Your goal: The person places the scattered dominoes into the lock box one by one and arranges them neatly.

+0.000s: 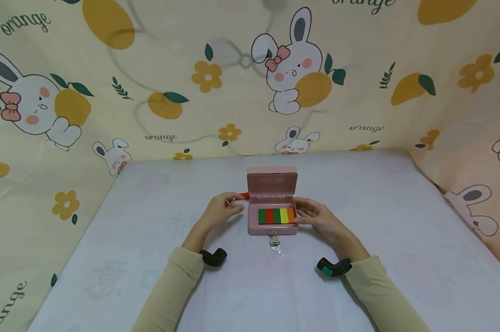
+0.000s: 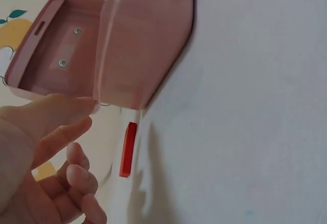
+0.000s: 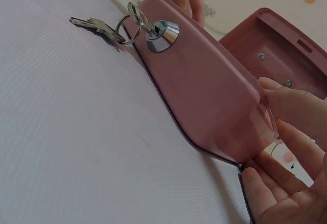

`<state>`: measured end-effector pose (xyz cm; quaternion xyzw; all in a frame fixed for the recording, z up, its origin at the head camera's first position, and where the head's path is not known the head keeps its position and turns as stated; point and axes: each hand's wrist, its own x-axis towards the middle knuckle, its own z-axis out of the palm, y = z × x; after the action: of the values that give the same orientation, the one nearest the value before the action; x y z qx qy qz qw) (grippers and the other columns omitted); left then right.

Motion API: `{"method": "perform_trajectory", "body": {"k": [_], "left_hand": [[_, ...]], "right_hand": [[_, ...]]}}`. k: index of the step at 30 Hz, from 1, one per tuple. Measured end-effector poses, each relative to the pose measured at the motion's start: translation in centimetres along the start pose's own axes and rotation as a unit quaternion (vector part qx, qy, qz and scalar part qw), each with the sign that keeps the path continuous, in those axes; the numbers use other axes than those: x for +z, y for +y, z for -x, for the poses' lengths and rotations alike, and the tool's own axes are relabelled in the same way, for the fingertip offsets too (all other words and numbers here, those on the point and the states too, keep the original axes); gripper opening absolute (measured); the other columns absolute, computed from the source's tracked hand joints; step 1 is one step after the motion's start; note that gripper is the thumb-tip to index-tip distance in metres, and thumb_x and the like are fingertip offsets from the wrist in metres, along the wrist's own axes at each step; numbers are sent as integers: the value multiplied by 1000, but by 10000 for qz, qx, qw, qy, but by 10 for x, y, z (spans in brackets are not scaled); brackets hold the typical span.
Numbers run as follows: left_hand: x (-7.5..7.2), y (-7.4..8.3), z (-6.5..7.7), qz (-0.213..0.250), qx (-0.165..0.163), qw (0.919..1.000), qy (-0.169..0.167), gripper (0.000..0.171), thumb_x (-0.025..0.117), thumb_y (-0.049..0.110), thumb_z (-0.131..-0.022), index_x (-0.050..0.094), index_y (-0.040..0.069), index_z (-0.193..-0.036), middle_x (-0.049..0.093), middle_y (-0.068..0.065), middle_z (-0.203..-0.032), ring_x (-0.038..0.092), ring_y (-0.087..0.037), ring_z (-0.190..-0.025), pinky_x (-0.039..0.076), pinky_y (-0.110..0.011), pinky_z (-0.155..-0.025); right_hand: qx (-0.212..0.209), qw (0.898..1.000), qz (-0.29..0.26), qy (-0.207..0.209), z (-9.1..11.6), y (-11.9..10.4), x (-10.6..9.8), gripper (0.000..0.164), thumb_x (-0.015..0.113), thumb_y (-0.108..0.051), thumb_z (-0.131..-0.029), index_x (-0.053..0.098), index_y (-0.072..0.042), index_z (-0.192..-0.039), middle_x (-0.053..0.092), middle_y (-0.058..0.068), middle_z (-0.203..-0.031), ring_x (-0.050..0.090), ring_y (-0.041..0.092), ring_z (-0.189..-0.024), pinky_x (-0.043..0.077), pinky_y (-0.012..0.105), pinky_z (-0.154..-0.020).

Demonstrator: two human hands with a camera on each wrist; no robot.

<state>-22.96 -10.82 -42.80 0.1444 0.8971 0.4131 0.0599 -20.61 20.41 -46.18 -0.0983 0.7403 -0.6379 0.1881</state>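
Observation:
A pink cash box (image 1: 273, 229) lies with its lid (image 1: 272, 183) raised. Inside it a row of coloured blocks (image 1: 276, 216) shows green, red, yellow and orange. My left hand (image 1: 220, 213) is beside the box's left side, its fingers loosely bent and holding nothing. Just past those fingers a red block (image 2: 127, 150) stands on the table behind the box. My right hand (image 1: 318, 220) holds the box's right side, thumb at the rim and fingers against the outer wall (image 3: 255, 132). A key (image 3: 140, 17) sits in the front lock (image 3: 163, 36).
A second key (image 3: 97, 27) hangs on the ring in front of the box. The white tabletop (image 1: 241, 286) surrounds the box. Behind it rises a printed cloth (image 1: 237, 101) with rabbits and oranges. Each wrist wears a black camera (image 1: 214, 257).

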Motion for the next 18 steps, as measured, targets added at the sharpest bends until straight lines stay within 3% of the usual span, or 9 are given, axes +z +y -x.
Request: {"method": "perform_trajectory", "body": {"k": [7,18], "left_hand": [[0,-8,-6,-19,-108,9999,109,24,68,15,-87,69,7,-110,51,-3,-77,46,-13,-73,36,-22,-63],[-2,-15,-16,-78,-589,9980,216,29,70,17,-87,67,9,-115,50,-3,-76,44,-15,-74,34,-24,-65]], "right_hand": [[-29,10000,74,-33,0,0,0,65,66,-13,-90,35,-6,-147,32,18,-156,29,38,-146,37,28,-108],[202,9998,5,78,-1,0,0,66,67,-13,-88,37,-10,-147,34,13,-156,31,33,-147,36,31,-109]]}}
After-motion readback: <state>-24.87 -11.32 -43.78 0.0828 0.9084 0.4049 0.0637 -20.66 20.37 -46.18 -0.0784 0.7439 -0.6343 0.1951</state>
